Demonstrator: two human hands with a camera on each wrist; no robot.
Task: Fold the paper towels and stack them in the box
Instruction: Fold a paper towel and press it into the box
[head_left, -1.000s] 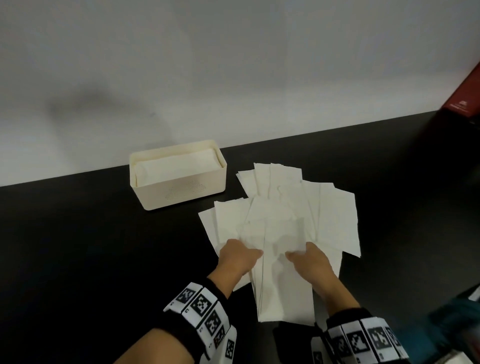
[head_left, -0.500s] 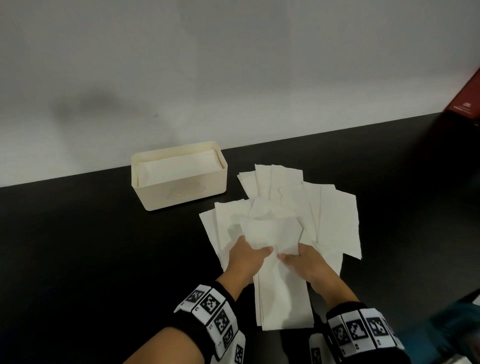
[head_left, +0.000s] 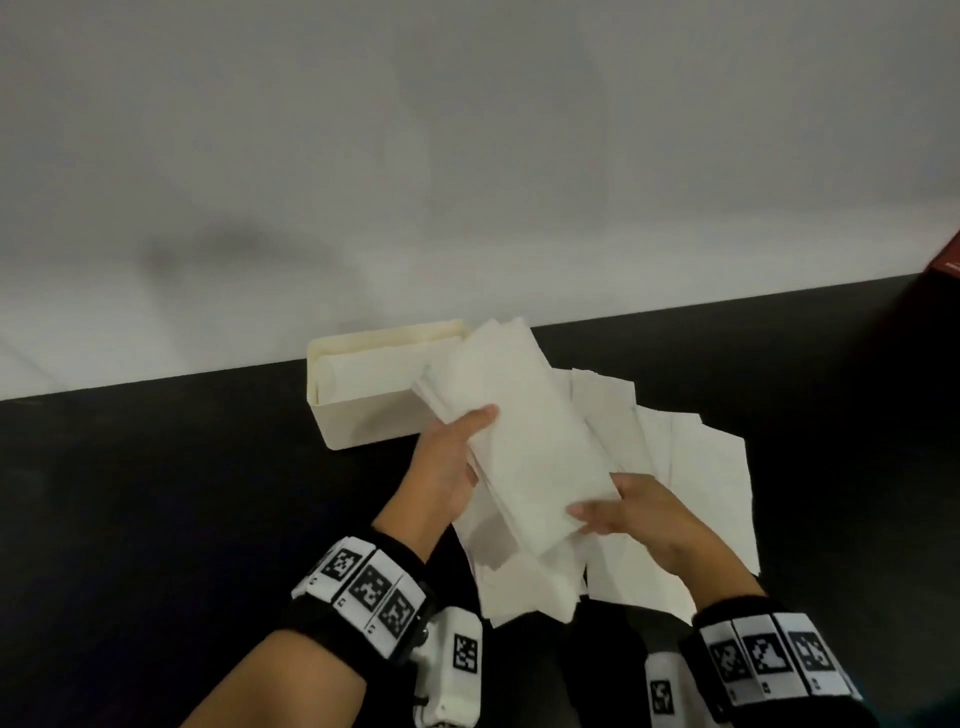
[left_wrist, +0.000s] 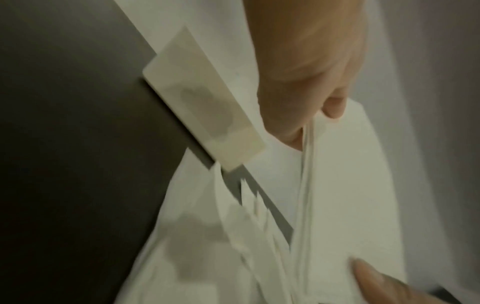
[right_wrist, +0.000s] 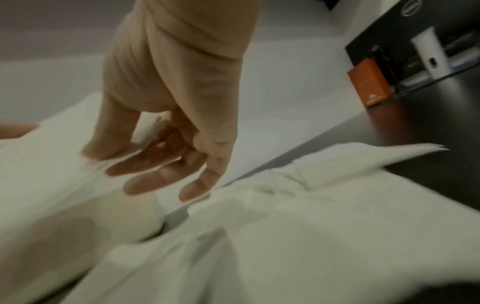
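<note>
A folded paper towel is held up off the black table, tilted with its far end over the cream box. My left hand grips its left long edge, thumb on top; the left wrist view shows the thumb pinching the layered edge of the towel beside the box. At the near end my right hand pinches the towel. In the blurred right wrist view, that hand has its thumb on the towel. White folded towels lie inside the box.
A loose pile of unfolded paper towels spreads over the table under and right of my hands, also seen as the pile. A red object sits at the far right edge by the wall. An orange carton stands farther right.
The towel lay on the pile with both hands pressing and folding it. Now both hands have lifted it, folded, up and left toward the box.
</note>
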